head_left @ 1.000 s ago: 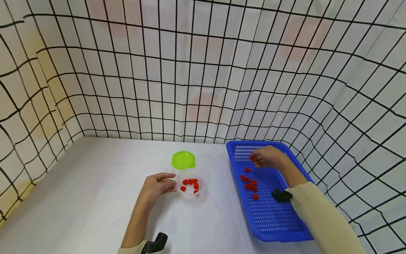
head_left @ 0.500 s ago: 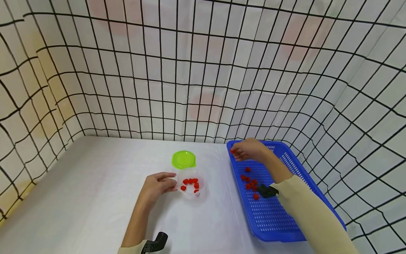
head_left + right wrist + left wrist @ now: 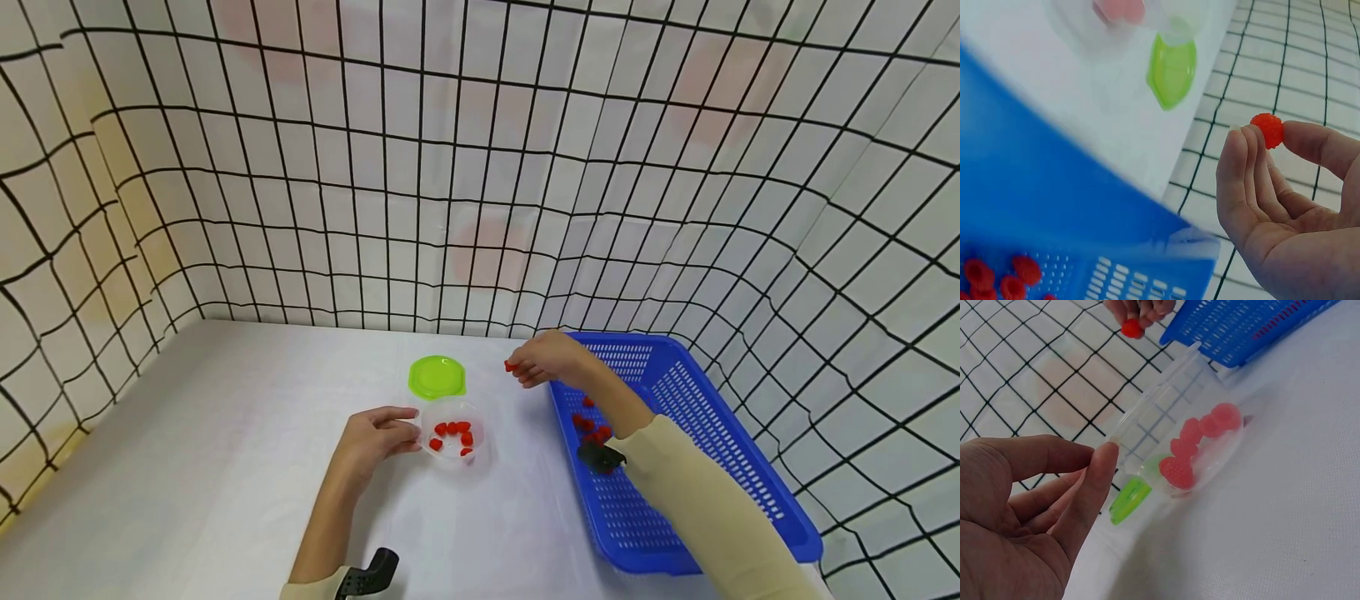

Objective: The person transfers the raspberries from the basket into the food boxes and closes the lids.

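My left hand (image 3: 371,442) pinches the rim of a clear plastic container (image 3: 1141,419) between thumb and finger. Several raspberries (image 3: 1175,472) lie on the container's bottom, visible through its wall. Between the thumb and fingertips of my right hand (image 3: 551,358) is a single raspberry (image 3: 1266,129), held in the air just left of the blue basket (image 3: 645,562). More raspberries (image 3: 1013,287) lie inside that basket, partly hidden in the head view by my right forearm and its wrist camera.
A bright green lid (image 3: 437,377) lies flat on the white tabletop (image 3: 247,442), just behind the container. Black wire mesh (image 3: 420,200) backed by white sheeting encloses the table at the back and both sides.
My right hand has carried the raspberry leftward from above the basket, past its left rim and over the white table. The left hand and container have stayed in place.
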Demonstrator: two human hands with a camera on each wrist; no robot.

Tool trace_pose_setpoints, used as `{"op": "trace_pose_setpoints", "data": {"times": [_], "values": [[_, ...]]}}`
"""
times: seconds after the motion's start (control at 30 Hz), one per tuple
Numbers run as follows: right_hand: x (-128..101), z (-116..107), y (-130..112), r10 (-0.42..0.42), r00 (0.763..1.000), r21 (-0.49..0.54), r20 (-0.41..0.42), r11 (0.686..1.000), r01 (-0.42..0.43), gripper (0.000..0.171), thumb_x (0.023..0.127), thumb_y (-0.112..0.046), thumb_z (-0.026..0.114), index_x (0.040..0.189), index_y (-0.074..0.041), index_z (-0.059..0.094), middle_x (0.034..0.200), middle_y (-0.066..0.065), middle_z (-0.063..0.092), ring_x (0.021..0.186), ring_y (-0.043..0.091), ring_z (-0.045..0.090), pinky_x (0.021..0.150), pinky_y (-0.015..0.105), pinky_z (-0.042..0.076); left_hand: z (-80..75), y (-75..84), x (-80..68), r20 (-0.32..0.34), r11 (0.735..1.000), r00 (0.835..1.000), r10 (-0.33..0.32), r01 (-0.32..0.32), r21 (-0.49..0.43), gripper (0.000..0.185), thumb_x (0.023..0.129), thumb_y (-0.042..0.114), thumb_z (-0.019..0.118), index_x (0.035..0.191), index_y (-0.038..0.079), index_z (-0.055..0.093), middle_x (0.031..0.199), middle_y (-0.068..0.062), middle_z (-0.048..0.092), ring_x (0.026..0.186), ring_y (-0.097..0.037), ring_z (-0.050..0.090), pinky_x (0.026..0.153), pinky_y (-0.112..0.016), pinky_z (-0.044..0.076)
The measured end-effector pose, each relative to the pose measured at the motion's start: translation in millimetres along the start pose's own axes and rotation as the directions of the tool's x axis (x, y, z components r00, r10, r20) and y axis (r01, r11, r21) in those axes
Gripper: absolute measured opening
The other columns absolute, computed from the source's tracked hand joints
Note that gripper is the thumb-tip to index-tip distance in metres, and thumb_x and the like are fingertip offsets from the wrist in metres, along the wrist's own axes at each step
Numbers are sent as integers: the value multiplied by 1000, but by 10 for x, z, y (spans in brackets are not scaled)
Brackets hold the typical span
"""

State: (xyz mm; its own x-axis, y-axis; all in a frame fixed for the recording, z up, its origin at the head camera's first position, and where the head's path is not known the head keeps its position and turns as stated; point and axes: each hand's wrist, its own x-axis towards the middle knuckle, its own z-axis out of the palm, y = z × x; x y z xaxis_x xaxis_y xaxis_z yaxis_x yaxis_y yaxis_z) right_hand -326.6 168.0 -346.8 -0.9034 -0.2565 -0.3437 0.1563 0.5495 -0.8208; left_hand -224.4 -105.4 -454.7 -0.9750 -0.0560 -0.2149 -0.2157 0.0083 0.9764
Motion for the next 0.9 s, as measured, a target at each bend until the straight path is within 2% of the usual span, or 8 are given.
{"op": "trace_pose_setpoints", "data": {"times": [0.33,0.6,0.73,0.9], "values": [[46,321,-35,-14,999,-23,46,1000,15,23,94,-15,69,106,5,70,97,16,74,78,21,71,79,33,64,0,-1,16,4,1000,1000,7,-7,-4,29,92,7,72,120,-1,71,95,-16,76,75,-21,74,78,-31,64],[83,552,-90,4,993,-36,114,999,1,23,93,-16,72,106,4,73,94,15,74,99,39,71,78,31,64,-2,2,14,4,1000,1000,6,-6,-5,29,92,8,72,119,-1,71,95,-16,77,75,-22,75,78,-32,64],[97,663,-95,9,990,-71,142,997,1,22,92,-19,73,103,0,75,93,11,74,97,36,72,78,30,63,-1,-3,11,3,1000,1000,12,-12,6,29,92,9,72,119,0,72,95,-16,77,76,-22,75,80,-32,63],[115,782,-69,1,987,-81,161,997,13,20,90,-20,74,100,-2,77,90,9,74,86,26,71,78,30,63,0,-15,12,0,1000,1000,19,-19,10,28,92,9,72,119,0,72,94,-15,77,76,-22,75,80,-32,63]]}}
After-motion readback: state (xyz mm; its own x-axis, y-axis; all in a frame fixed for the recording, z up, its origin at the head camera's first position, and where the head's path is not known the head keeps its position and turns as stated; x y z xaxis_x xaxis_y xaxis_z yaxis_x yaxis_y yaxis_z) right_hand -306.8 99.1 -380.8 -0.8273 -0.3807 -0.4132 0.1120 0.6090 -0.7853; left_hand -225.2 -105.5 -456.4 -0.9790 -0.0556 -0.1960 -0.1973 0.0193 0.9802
